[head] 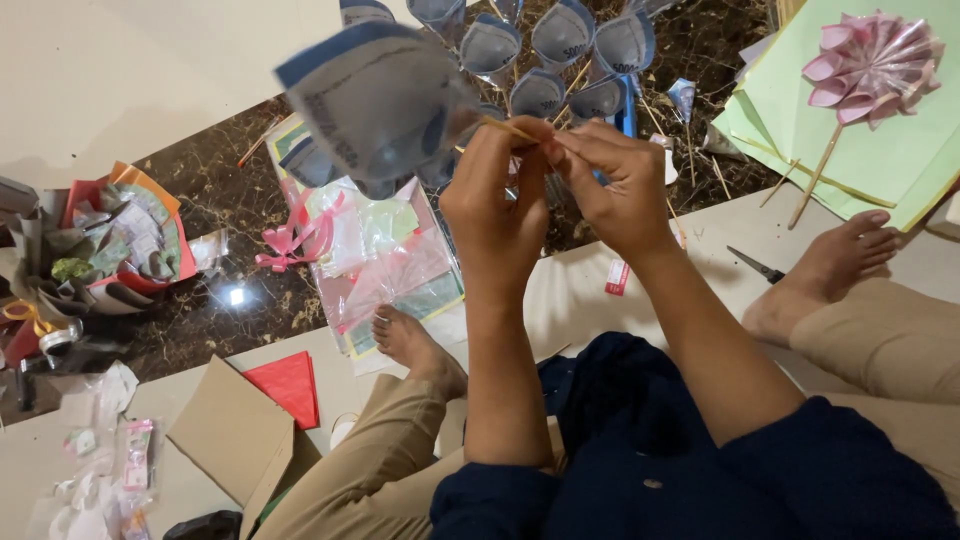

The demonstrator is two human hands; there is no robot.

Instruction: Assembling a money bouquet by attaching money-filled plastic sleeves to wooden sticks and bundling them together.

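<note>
Head view shows both hands raised together: left hand (495,205) and right hand (615,185) pinch a thin wooden stick (505,127) bearing a blurred blue paper cone (375,100), above the marble floor (220,300).

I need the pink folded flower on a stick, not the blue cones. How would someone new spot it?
Start at the stack of pale green paper sheets in the top right corner, beyond the person's foot. The pink paper flower lies on them, its wooden stick slanting down-left. It alone is pink and round like a fan; the blue cones stand top centre.
</note>
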